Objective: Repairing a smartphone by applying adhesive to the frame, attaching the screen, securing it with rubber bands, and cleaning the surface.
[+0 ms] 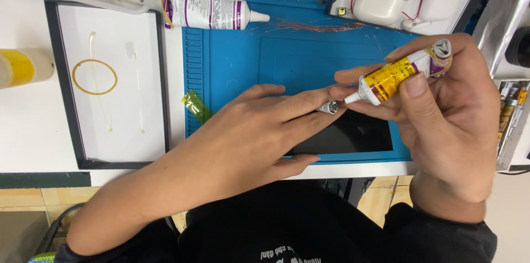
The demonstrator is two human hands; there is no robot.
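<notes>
While your right hand (447, 125) pinches the yellow glue tube (395, 75), its nozzle touches a small silver part (329, 108) pinched at the fingertips of your left hand (259, 136), over the dark panel (353, 136) on the blue mat (243, 58). A bigger tube (207, 9) lies far left.

I am counting two hands, left (248, 136) and right (441, 114); two glue tubes, a small yellow one (395, 75) at three o'clock and a large white one (210, 9) at eleven; one blue mat (237, 58); one white tray (110, 80); one earbud case (381, 0).
</notes>
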